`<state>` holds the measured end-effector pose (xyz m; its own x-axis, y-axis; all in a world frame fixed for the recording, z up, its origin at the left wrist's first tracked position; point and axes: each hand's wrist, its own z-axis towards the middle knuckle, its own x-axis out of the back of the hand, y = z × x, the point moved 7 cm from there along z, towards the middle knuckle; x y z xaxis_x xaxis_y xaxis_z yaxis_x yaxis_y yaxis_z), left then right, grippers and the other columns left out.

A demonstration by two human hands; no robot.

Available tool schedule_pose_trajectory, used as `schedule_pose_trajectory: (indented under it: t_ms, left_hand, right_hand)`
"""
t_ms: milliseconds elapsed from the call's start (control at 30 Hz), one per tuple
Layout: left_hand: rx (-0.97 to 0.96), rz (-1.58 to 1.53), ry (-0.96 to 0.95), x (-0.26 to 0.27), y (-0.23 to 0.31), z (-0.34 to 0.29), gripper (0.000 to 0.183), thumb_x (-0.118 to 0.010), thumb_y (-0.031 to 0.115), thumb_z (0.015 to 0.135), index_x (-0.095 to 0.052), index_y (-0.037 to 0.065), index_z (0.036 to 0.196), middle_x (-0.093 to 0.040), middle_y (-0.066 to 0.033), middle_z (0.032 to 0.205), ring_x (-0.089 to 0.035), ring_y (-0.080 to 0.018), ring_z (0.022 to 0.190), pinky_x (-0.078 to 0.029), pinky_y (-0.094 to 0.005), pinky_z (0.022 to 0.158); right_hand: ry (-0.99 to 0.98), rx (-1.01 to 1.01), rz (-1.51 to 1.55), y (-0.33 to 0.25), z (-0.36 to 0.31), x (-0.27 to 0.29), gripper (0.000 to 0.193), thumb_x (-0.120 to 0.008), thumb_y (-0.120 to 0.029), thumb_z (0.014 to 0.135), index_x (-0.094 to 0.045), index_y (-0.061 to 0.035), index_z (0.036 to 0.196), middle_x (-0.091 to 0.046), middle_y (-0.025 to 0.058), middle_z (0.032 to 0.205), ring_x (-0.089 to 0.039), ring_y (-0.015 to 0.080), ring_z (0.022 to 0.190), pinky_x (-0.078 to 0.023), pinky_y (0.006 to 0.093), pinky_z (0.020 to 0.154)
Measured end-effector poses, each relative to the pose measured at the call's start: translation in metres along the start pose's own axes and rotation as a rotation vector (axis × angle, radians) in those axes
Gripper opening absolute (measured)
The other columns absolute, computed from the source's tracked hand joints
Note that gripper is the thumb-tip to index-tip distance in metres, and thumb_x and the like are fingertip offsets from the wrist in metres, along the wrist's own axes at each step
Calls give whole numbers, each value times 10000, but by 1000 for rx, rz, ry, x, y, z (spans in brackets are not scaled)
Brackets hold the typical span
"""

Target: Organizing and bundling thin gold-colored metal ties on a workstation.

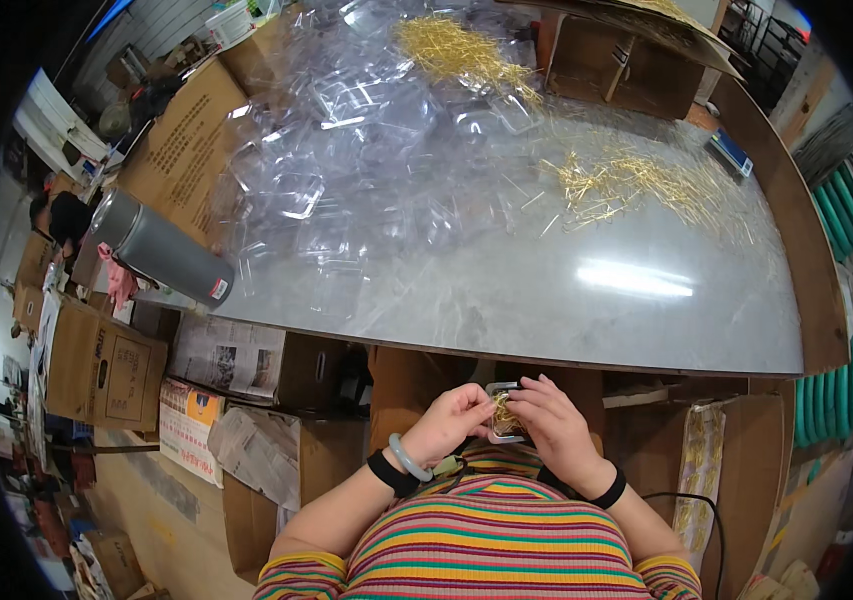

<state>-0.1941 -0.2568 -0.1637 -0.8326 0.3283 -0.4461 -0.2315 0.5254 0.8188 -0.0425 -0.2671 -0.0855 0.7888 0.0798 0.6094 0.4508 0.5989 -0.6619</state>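
Observation:
Close to my body, just below the table's front edge, I have a small clear plastic box (506,424) with thin gold-coloured pins inside. My left hand (443,424) is at the box's left side, thumb and forefinger pinched together at its edge. Bent fingers of my right hand (558,428) lie over the right side and top of the box, gripping it. Whether the left fingertips also pinch a pin is too small to make out. On the grey table (466,310), loose gold pins (636,188) are spread at the right.
Many clear plastic boxes (346,150) cover the table's left and middle, with a gold pin heap (461,52) behind. A grey thermos flask (161,250) lies at the left edge. A cardboard box (626,65) stands at the back; an open carton (746,470) sits below right.

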Motion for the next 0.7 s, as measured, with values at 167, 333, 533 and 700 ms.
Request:
schedule_pose_trajectory:
  t_ms: [167,333,533,700]
  left_hand:
    - [-65,273,-36,-9,52,11,173,-546,181,1048,-543,17,992,-610,-44,886,-646,-125,740,-536,-252,688]
    - [-294,427,-7,-10,102,41,158,-520,179,1056,-506,22,1065,-603,-55,877,-636,-122,711,-519,-257,648]
    - [-578,1001,381,-9,129,41,272,-517,196,1040,-506,3,1230,-631,-173,1087,-642,-288,951,-515,-399,840]
    - [-927,1392,370,-35,126,28,476,-528,269,1016,-467,-4,1400,-476,-229,1436,-427,-401,1359,-332,-510,1130]
  right_hand:
    - [78,-26,54,-4,26,24,291,-651,46,873,-646,-41,1150,-632,146,1188,-624,349,1124,-495,461,1030]
    - [197,-57,73,6,56,39,402,-616,70,879,-575,-37,1265,-572,176,1271,-601,367,1112,-512,417,924]
    - [187,-53,52,21,79,31,489,-586,112,857,-547,-47,1318,-547,184,1309,-569,372,1168,-498,402,949]
    - [161,-64,154,24,86,33,528,-615,87,842,-529,-42,1346,-532,178,1338,-557,360,1201,-468,390,993]
